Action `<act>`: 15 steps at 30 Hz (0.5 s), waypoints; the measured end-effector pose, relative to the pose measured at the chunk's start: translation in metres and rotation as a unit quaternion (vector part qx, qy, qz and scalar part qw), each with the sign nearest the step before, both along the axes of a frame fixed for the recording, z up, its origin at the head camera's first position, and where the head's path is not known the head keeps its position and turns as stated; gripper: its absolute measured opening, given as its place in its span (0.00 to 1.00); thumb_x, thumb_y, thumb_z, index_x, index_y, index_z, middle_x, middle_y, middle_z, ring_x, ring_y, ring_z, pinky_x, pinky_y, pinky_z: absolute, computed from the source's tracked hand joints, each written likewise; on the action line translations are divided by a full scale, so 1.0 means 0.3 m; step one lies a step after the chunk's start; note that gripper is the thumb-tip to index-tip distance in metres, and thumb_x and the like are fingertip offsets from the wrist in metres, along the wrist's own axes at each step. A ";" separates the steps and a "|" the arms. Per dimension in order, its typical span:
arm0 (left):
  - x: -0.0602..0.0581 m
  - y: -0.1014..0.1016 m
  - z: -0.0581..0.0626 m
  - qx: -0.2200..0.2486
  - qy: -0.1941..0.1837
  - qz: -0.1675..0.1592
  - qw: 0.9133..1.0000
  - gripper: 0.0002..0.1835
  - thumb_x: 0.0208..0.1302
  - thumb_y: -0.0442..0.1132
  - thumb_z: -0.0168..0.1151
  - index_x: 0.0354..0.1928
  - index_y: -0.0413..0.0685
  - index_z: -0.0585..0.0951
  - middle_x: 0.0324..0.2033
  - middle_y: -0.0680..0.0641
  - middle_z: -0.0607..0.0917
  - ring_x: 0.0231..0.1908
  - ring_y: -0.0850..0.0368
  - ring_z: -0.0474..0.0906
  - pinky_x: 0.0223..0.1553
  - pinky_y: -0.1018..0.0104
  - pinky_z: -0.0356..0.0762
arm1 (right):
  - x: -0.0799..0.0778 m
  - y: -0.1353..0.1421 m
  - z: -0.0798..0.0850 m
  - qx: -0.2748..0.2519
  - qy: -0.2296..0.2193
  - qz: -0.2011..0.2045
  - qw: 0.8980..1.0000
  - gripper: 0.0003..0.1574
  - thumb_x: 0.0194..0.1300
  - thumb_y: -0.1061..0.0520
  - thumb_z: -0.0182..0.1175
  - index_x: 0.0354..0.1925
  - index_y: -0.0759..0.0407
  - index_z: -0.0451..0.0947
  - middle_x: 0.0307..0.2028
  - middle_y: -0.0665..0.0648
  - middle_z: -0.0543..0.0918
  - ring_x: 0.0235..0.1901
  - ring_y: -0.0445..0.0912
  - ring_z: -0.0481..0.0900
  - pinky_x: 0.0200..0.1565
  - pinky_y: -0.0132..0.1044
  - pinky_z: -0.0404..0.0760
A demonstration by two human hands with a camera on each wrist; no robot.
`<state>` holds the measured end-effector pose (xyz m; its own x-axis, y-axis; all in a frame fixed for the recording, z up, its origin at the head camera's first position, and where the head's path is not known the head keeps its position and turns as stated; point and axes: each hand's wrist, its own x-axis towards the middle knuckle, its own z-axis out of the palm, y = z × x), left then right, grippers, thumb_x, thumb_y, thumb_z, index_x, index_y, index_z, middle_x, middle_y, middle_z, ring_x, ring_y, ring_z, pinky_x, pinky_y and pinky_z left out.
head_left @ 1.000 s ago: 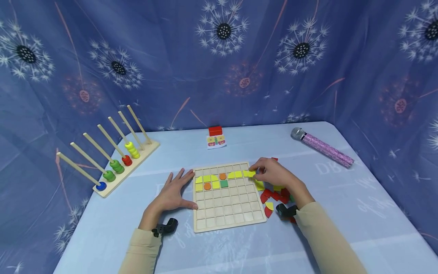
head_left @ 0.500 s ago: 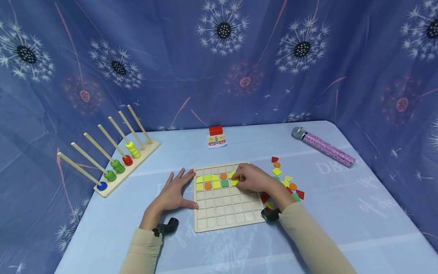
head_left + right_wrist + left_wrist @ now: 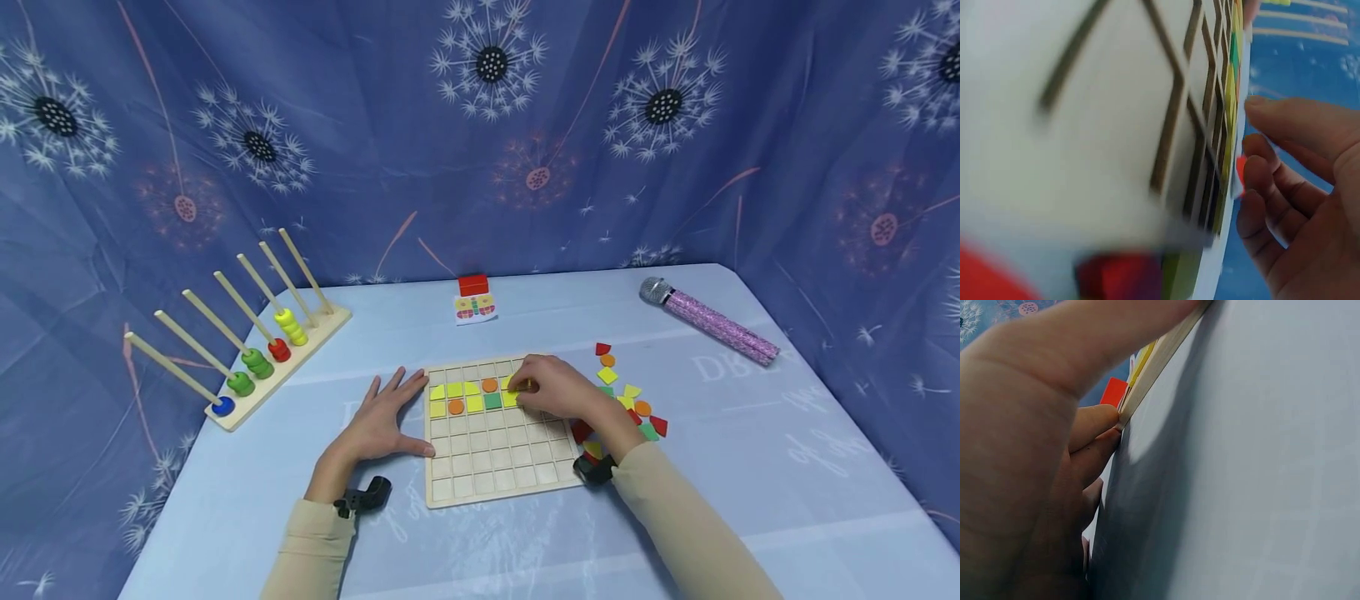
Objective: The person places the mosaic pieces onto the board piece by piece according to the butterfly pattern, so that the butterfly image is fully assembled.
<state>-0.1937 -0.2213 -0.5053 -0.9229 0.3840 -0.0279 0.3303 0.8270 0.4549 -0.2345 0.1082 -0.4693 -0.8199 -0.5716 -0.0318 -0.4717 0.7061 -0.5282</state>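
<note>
Right grip: fingers curled narrow at yellow tiles in the board's upper rows; whether one is pinched cannot be told. Left grip: fingers spread wide, thumb touching the board's left edge. Gridded wooden board: lower centre of the frame, partly tiled. Loose coloured tiles: right of it. Further out on the counter: patterned card and red block, centre; ringed peg stand, left; pink microphone, right.
</note>
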 end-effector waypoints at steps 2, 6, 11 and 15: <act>-0.001 0.001 -0.002 -0.001 0.001 0.000 1.000 0.68 0.27 0.79 0.69 0.74 0.56 0.58 0.73 0.56 0.56 0.73 0.52 0.38 0.69 0.47 0.28 | -0.010 0.033 -0.001 -0.016 -0.003 -0.018 1.000 0.10 0.60 0.56 0.67 0.42 0.48 0.87 0.35 0.42 0.78 0.33 0.40 0.73 0.38 0.35 0.75; -0.004 0.001 -0.007 0.000 0.002 -0.001 1.000 0.69 0.26 0.79 0.68 0.74 0.57 0.58 0.73 0.57 0.56 0.73 0.52 0.38 0.69 0.48 0.28 | -0.033 0.117 0.004 -0.036 -0.007 -0.068 0.997 0.10 0.61 0.56 0.65 0.43 0.50 0.86 0.34 0.44 0.78 0.32 0.44 0.73 0.34 0.38 0.76; -0.005 0.000 -0.010 -0.002 0.001 0.000 1.000 0.69 0.26 0.79 0.68 0.74 0.57 0.58 0.73 0.57 0.56 0.73 0.52 0.38 0.69 0.48 0.28 | -0.060 0.236 0.008 -0.078 -0.007 -0.136 0.988 0.11 0.64 0.55 0.64 0.44 0.55 0.85 0.35 0.49 0.80 0.34 0.47 0.74 0.34 0.40 0.76; -0.005 0.000 -0.011 -0.004 -0.002 0.001 1.000 0.69 0.26 0.80 0.68 0.74 0.57 0.58 0.73 0.56 0.56 0.73 0.51 0.38 0.69 0.47 0.27 | -0.078 0.330 -0.008 -0.123 -0.009 -0.185 0.975 0.12 0.65 0.55 0.63 0.46 0.57 0.85 0.40 0.53 0.81 0.37 0.50 0.74 0.35 0.41 0.77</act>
